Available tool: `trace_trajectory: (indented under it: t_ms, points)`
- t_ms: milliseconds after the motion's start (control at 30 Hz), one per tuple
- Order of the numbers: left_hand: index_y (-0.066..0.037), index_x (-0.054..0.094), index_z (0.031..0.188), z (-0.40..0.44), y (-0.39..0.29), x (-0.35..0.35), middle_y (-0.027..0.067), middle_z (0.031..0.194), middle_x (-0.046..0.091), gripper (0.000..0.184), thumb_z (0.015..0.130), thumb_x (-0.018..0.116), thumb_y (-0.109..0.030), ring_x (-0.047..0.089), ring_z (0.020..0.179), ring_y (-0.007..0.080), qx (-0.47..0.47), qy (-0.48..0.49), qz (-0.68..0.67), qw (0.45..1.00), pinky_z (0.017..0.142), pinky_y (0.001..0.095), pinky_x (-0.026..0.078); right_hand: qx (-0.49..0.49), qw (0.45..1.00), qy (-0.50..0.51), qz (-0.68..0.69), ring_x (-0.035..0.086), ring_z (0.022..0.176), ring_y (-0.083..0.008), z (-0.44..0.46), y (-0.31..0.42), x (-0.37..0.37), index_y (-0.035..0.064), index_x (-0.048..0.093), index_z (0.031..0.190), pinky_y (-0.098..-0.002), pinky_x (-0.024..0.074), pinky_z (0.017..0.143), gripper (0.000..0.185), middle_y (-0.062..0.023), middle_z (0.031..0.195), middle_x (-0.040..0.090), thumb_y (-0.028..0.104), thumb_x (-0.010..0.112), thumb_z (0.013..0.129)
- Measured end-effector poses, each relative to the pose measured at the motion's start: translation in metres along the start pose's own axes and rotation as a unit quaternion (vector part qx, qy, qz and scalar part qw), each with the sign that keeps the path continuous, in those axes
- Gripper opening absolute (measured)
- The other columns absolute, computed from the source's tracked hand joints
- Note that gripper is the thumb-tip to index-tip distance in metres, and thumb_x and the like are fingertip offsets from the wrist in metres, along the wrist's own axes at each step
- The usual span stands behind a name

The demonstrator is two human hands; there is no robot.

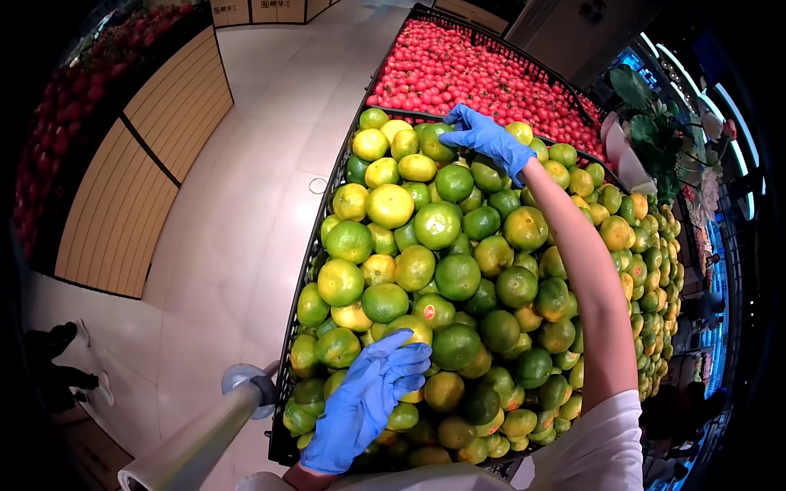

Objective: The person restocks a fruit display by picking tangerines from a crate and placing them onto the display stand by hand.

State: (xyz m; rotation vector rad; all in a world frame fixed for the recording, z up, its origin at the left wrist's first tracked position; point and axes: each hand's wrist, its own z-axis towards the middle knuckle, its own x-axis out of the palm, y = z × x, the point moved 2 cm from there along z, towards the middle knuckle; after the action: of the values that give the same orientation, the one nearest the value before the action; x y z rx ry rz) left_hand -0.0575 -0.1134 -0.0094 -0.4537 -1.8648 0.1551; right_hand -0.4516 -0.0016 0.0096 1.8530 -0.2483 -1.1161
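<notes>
Blue-gloved, your right hand curls partly around a green fruit at the far end of the crate, grip unclear; your left hand lies loosely open near-side. Lifting calls for snug fingers.

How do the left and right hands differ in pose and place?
The left hand is over the near part of the citrus pile; the right hand is at its far edge, by the red fruit. The left hand's fingers are loosely extended; the right hand's are bent beside a green citrus. Both wear blue gloves.
</notes>
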Motion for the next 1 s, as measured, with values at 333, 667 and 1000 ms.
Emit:
trace_trajectory:
  t_ms: [333,667,1000]
  points:
    - [0.007,0.037,0.133,-0.001,0.002,0.000,0.0208,0.119,0.054,0.050,0.095,0.046,-0.023,0.056,0.108,0.0262,0.017,-0.004,0.018,1.000,0.092,0.0358,0.046,-0.062,0.980,0.067,-0.177,0.058,0.100,-0.0227,0.013,0.004,0.014,0.0061,0.057,0.121,-0.0329,0.0463,0.088,0.039,-0.0149,0.110,0.062,0.017,0.061,0.083]
    - [0.004,0.041,0.131,-0.004,0.000,-0.009,0.0162,0.126,0.052,0.048,0.095,0.049,-0.027,0.053,0.113,0.0203,0.012,0.042,0.021,0.999,0.096,0.0325,0.043,-0.234,0.897,-0.003,-0.375,0.060,0.083,-0.0343,0.033,-0.017,0.022,0.0035,0.062,0.103,-0.0384,0.0491,0.076,0.032,-0.0186,0.094,0.064,0.030,0.051,0.091]
    - [0.005,0.043,0.128,-0.005,-0.001,-0.007,0.0158,0.120,0.055,0.044,0.096,0.047,-0.024,0.055,0.109,0.0199,0.018,0.042,0.020,0.999,0.094,0.0317,0.044,-0.101,0.940,0.024,-0.326,0.061,0.093,-0.0361,0.018,0.007,0.019,0.0071,0.064,0.106,-0.0430,0.0482,0.083,0.036,-0.0193,0.102,0.064,0.036,0.054,0.088]
